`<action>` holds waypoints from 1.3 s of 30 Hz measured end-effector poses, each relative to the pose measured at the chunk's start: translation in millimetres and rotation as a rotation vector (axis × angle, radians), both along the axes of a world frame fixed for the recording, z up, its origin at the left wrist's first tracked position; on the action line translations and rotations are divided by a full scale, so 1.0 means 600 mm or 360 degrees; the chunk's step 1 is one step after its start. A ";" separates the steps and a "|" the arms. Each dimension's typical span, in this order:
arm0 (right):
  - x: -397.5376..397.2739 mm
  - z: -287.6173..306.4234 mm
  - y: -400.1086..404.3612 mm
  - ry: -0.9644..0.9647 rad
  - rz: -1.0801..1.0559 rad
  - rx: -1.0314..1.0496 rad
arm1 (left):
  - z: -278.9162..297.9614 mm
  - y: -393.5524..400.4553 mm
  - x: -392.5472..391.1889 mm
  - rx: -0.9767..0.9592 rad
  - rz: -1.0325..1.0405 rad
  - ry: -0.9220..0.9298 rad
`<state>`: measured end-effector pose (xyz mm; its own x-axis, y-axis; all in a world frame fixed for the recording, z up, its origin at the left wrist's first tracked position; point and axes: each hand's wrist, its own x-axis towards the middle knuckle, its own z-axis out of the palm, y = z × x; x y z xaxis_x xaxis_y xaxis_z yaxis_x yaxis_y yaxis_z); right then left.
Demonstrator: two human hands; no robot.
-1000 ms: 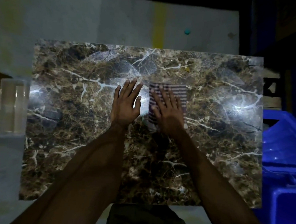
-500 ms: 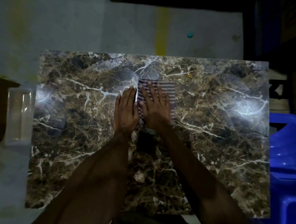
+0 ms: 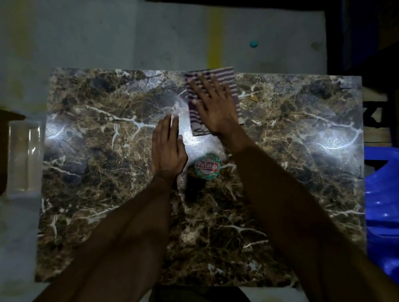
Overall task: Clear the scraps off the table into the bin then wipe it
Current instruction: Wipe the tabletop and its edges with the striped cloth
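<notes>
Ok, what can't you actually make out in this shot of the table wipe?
- Head view: the part of the striped cloth under the right hand is hidden.
- The blue bin is cut off by the right edge, so its contents are unseen.
- The small scrap near the far edge is too small and dim to identify.
- The fine print on the round label is blurred.

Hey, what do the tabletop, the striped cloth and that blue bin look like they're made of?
Brown veined tabletop: looks like polished marble or a marble-look laminate; bright glare patches show a glossy finish. Purple-and-white striped cloth: soft woven fabric, matte, lying flat. Blue bin: probably moulded plastic, with small shiny highlights.
</notes>
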<state>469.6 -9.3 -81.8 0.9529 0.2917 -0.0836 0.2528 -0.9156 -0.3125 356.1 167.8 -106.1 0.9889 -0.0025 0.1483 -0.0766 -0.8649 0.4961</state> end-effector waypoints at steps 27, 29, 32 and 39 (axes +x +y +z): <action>-0.163 -0.001 -0.125 -0.0024 -0.0572 -0.0173 | 0.012 0.004 -0.001 0.0030 -0.0083 0.0197; -0.197 0.000 -0.088 0.0006 -0.0529 -0.0148 | 0.015 0.004 -0.001 0.0050 -0.0082 0.0209; -0.194 0.002 -0.026 0.0018 -0.0355 -0.0074 | 0.018 0.005 -0.001 0.0090 -0.0107 0.0217; -0.098 -0.003 -0.040 -0.0034 -0.0211 -0.0037 | 0.017 0.004 -0.001 0.0113 -0.0145 0.0196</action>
